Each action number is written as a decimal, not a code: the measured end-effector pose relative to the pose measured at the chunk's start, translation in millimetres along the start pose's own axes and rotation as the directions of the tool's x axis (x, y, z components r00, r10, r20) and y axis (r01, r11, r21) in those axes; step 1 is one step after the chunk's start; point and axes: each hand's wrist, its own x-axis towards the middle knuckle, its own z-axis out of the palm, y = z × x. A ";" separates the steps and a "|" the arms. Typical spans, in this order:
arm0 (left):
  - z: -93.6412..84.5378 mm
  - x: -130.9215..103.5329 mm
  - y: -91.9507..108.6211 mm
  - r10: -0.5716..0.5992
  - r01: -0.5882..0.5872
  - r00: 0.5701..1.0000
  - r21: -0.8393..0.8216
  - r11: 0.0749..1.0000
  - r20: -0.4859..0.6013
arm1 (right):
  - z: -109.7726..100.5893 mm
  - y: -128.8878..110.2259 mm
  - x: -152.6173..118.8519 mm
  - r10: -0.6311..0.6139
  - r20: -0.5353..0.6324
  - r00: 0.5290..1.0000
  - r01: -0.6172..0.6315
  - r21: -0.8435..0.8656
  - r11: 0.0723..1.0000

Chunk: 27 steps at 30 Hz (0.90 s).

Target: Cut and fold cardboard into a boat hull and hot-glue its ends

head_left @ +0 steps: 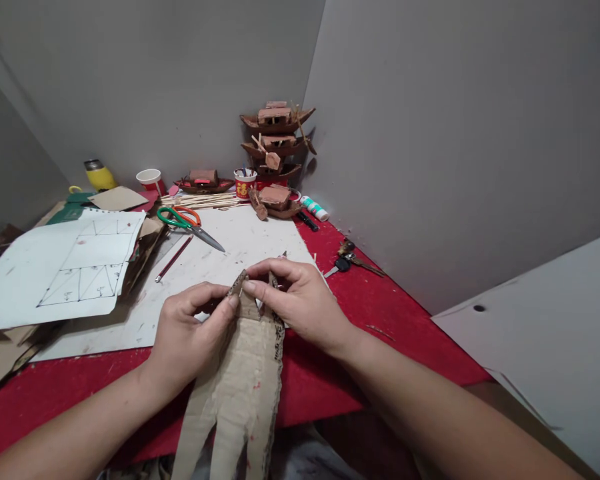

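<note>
Between my hands is a long cut piece of brown cardboard (247, 363), split into strips at its lower end and reaching past the table's front edge. My left hand (193, 330) pinches its upper left edge between thumb and fingers. At the top, my right hand (300, 300) grips a folded-up flap, thumb in front and fingers behind. Black writing and small red spots mark the cardboard. Beyond the hands, on a white sheet (250, 237), lie green-and-orange-handled scissors (193, 227) and a dark red pencil (174, 259).
Left, a paper with line drawings (87, 267) tops a cardboard stack. Stacked model boats (277, 123), thin sticks (200, 200), a cup of pens (245, 183) and a yellow bottle (100, 175) stand along the back. Keys (345, 260) lie on the red cloth (350, 300) by the right wall.
</note>
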 end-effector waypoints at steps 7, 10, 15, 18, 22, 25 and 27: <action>-1.0 1.0 -4.4 0.018 -0.016 0.998 0.044 0.999 -0.053 | -2.5 -2.5 -6.7 0.157 0.182 0.971 -0.152 -0.041 0.988; -1.4 1.6 -5.0 -0.034 0.034 0.999 0.022 0.999 -0.036 | -1.4 0.5 -8.5 0.161 0.187 0.969 -0.146 -0.092 0.985; -1.3 3.5 -2.6 -0.113 0.116 0.993 -0.102 0.988 0.033 | 1.3 3.6 -9.4 0.124 0.115 0.986 -0.106 -0.150 0.983; -1.1 2.3 -1.6 -0.131 0.137 0.990 -0.135 0.981 0.048 | 3.2 2.0 -11.2 0.093 0.093 0.991 -0.081 -0.121 0.989; 1.8 -3.2 -1.8 -0.145 0.142 0.989 -0.125 0.982 -0.018 | 6.1 -2.1 -12.9 0.096 0.079 0.992 -0.093 -0.050 0.994; 6.1 -4.3 -2.8 -0.144 0.137 0.988 -0.120 0.983 -0.050 | 6.8 -2.4 -11.6 0.108 0.074 0.991 -0.106 -0.025 0.994; 8.2 -2.1 -3.5 -0.137 0.130 0.989 -0.122 0.984 -0.051 | 6.2 -0.9 -10.1 0.115 0.072 0.991 -0.113 -0.035 0.993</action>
